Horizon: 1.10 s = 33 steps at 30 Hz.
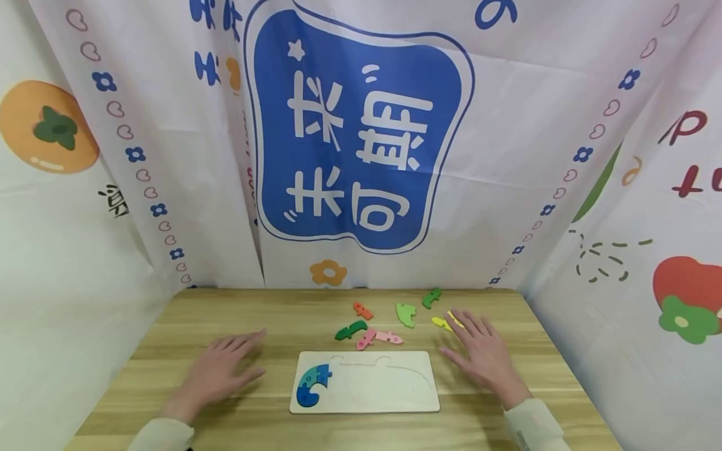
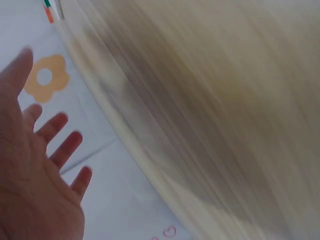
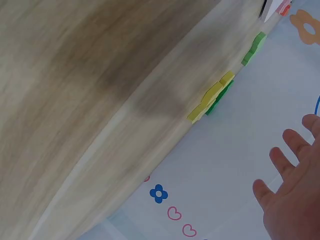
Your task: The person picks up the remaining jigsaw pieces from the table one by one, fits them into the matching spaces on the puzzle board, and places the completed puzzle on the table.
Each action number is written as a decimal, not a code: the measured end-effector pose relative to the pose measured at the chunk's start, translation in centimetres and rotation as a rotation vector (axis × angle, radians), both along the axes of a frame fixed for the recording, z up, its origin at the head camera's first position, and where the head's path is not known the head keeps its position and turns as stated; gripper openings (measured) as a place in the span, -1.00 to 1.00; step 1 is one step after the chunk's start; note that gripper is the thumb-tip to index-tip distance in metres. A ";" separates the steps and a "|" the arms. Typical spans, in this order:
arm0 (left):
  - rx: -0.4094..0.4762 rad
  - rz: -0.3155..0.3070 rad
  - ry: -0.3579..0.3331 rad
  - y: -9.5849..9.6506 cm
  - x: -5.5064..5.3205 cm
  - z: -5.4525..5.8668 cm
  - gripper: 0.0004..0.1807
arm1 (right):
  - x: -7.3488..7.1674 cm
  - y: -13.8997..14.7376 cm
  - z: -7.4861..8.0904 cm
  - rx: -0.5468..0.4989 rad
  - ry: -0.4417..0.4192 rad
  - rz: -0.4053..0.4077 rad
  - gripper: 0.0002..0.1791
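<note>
A pale wooden puzzle board (image 1: 383,391) lies in the middle of the table. Joined blue and teal puzzle pieces (image 1: 308,396) form a curl at its left end. To its left, my left hand (image 1: 220,369) is held with fingers extended and holds nothing; the left wrist view shows those fingers (image 2: 67,149) spread. My right hand (image 1: 486,358), fingers also extended, is right of the board. Its fingertips overlap a yellow puzzle piece (image 1: 440,323) in the head view. In the right wrist view that yellow piece (image 3: 210,100) is apart from the hand (image 3: 295,185).
Behind the board lie a dark green piece (image 1: 351,330), a pink one (image 1: 366,339), a light pink one (image 1: 389,337) and an orange-red one (image 1: 363,311). Farther right are a light green piece (image 1: 405,314) and a green piece (image 1: 431,298). Printed cloth (image 1: 507,207) encloses the table (image 1: 225,432).
</note>
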<state>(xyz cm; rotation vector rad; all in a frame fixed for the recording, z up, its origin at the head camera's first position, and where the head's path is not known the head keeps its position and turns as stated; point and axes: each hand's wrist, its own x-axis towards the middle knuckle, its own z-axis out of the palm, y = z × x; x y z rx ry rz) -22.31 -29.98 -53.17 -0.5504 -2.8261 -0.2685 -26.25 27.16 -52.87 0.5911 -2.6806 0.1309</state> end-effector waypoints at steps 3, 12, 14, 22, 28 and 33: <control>0.056 -0.034 -0.096 0.9 0.0 -0.4 -0.10 | -0.1 -0.5 0.2 -0.018 -0.045 0.003 -0.15; 0.135 -0.137 -0.269 2.8 -0.1 -0.8 0.22 | -0.7 -2.2 0.1 -0.103 -0.117 0.018 -0.19; 0.150 -0.153 -0.299 3.3 -0.1 -0.7 0.27 | -0.8 -2.7 0.0 -0.140 -0.157 0.020 -0.19; 0.170 -0.154 -0.418 4.5 -0.3 -1.1 0.32 | -1.3 -5.1 0.2 -0.204 -0.271 0.035 -0.21; 0.185 -0.156 -0.471 5.2 -0.5 -1.1 0.32 | -1.8 -6.6 0.2 -0.249 -0.344 0.023 -0.23; 0.172 -0.168 -0.470 5.4 -0.7 -1.1 0.35 | -2.8 -7.6 -0.3 -0.283 -0.401 0.023 -0.24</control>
